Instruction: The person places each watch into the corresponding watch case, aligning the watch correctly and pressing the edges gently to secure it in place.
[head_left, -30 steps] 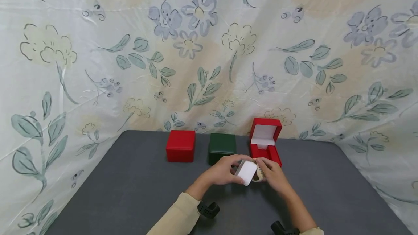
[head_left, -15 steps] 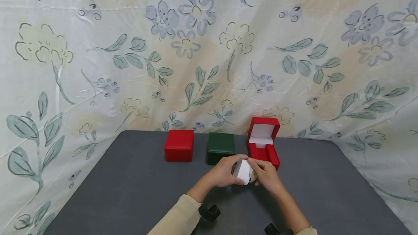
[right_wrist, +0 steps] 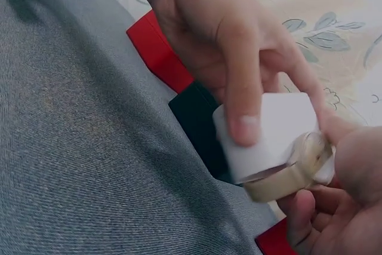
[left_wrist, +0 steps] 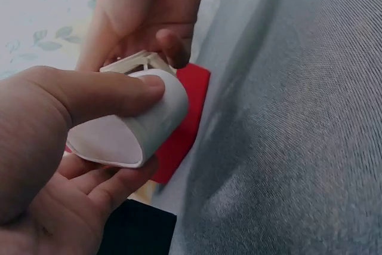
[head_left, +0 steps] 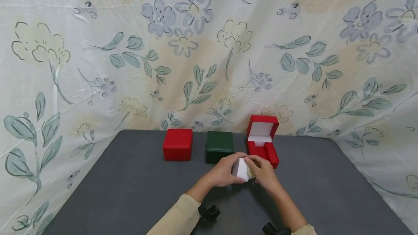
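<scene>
My left hand [head_left: 225, 171] grips a white hollow watch cushion [left_wrist: 164, 108], its thumb lying along the outside. The cushion's open end faces the left wrist camera. On its other side my right hand [head_left: 265, 174] holds a wristwatch [right_wrist: 310, 158] with a pale gold band [right_wrist: 277, 184]. In the right wrist view the watch sits against the end of the cushion, its band partly round that end. How far the band reaches over it is hidden by fingers. Just behind the hands stands an open red watch box [head_left: 263, 149] with a white lid lining.
A closed green box [head_left: 219, 147] and a closed red box [head_left: 177, 144] stand left of the open one along the back of the grey table [head_left: 130, 191]. A floral cloth [head_left: 209, 53] hangs behind the table.
My right hand has moved left with the watch, bringing it up against the cushion, and the gap between them has closed. The left hand keeps its grip. The boxes stay put.
</scene>
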A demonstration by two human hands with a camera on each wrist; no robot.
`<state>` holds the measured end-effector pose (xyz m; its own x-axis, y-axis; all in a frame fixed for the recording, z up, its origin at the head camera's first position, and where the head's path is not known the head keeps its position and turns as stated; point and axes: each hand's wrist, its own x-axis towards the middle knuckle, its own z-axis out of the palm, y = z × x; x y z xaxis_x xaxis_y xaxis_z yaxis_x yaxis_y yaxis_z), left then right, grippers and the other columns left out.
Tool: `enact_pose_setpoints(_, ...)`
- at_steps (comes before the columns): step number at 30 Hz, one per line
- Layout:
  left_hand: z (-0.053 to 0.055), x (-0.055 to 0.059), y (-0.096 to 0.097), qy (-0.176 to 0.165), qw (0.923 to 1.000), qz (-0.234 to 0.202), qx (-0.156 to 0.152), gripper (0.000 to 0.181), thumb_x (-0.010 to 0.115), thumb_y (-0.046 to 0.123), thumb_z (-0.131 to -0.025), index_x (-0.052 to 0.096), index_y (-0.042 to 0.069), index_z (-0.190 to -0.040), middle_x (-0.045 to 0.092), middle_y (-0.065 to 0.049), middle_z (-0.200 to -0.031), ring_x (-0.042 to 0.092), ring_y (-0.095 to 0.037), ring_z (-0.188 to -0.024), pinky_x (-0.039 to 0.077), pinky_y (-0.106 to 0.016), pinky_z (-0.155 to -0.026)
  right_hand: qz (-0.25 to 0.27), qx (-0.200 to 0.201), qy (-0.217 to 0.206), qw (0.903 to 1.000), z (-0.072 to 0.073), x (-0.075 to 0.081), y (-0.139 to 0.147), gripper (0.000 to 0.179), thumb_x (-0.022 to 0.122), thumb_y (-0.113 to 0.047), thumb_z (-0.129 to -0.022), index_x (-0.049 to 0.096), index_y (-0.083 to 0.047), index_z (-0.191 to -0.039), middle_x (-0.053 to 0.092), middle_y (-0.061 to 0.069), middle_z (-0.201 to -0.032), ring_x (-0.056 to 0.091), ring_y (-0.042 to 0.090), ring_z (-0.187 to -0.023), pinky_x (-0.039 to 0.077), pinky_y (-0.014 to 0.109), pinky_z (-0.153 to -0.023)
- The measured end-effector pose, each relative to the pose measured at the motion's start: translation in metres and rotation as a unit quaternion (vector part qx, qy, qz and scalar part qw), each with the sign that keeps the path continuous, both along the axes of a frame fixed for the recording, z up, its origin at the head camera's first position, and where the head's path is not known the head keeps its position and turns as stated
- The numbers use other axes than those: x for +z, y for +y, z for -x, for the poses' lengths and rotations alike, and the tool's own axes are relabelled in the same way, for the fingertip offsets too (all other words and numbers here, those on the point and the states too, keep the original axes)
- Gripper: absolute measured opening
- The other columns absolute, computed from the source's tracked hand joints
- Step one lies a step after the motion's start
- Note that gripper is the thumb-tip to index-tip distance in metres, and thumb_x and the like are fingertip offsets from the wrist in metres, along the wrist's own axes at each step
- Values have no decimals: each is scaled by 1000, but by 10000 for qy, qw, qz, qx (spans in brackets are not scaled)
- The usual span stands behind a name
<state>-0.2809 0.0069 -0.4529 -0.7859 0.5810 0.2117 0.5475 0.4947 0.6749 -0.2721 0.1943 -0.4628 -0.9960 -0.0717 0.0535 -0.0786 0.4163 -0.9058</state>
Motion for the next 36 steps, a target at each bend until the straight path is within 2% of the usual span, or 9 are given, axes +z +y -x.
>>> enact_pose_setpoints(4, 2, 2, -2, -294, 9981, -494, 213, 72, 81, 20, -77, 43, 30, -137, 56, 1, -127, 52, -9, -102, 53, -22, -79, 260, -257, -7, 9993, 2, 2, 0, 47, 56, -46, -94, 58, -13, -128, 62, 13, -109, 55, 18, -82, 53, 30, -58)
enact_pose_setpoints(8, 5, 7, -4, -618, 9898, -1174, 513, 73, 83, 19, -76, 43, 30, -136, 55, -2, -127, 56, -13, -100, 55, -23, -78, 807, -346, 265, 9958, 1, 5, 1, 43, 53, -38, -98, 60, -7, -128, 63, 14, -116, 60, 17, -88, 58, 29, -69)
enact_pose_setpoints(13, 7, 15, -9, -931, 9721, -1886, 1043, 74, 82, 21, -76, 40, 27, -137, 51, -6, -131, 60, -18, -102, 57, -29, -81, 1080, -119, 570, 9924, -2, 6, 0, 40, 56, -30, -98, 61, -2, -126, 66, 14, -116, 64, 15, -94, 57, 27, -81)
enact_pose_setpoints(18, 7, 20, -11, -1223, 9513, -2433, 1445, 68, 81, 21, -78, 43, 25, -135, 53, -8, -132, 62, -21, -107, 58, -33, -81, 815, 305, 991, 9913, -4, 5, -2, 34, 68, -24, -90, 63, -7, -119, 65, 11, -117, 64, 15, -97, 54, 21, -83)
enact_pose_setpoints(22, 3, 23, -9, -1187, 9401, -2621, 1827, 65, 82, 22, -77, 48, 24, -132, 57, -7, -131, 63, -22, -110, 58, -32, -79, 666, 461, 1286, 9884, -6, 5, -6, 34, 73, -23, -86, 61, -10, -115, 64, 8, -116, 62, 16, -99, 53, 21, -87)
enact_pose_setpoints(25, 0, 24, -5, -1067, 9339, -2673, 2119, 64, 83, 23, -75, 50, 23, -131, 60, -7, -130, 63, -23, -109, 58, -32, -79, 658, 308, 1333, 9884, -9, 8, -10, 31, 73, -20, -86, 61, -10, -112, 65, 7, -113, 62, 15, -96, 53, 20, -85)
enact_pose_setpoints(30, -4, 24, 1, -798, 9255, -2728, 2505, 65, 85, 25, -73, 52, 23, -130, 61, -6, -127, 63, -23, -107, 59, -34, -79, 647, 168, 1301, 9892, -22, 26, -18, 27, 71, -13, -87, 61, -4, -110, 66, 13, -110, 64, 15, -91, 53, 19, -82)
enact_pose_setpoints(32, -5, 22, 3, -629, 9253, -2711, 2576, 66, 85, 25, -73, 52, 23, -130, 62, -6, -126, 63, -23, -107, 59, -34, -79, 700, 163, 1309, 9888, -26, 30, -19, 26, 70, -10, -87, 61, -1, -109, 66, 16, -108, 65, 18, -88, 54, 19, -81)
enact_pose_setpoints(36, -7, 21, 8, -407, 9289, -2566, 2639, 66, 84, 22, -74, 51, 24, -130, 61, -6, -126, 63, -24, -108, 59, -34, -79, 840, 67, 1347, 9873, -17, 18, -18, 22, 70, -9, -88, 61, -1, -106, 65, 16, -102, 65, 27, -83, 55, 18, -76)
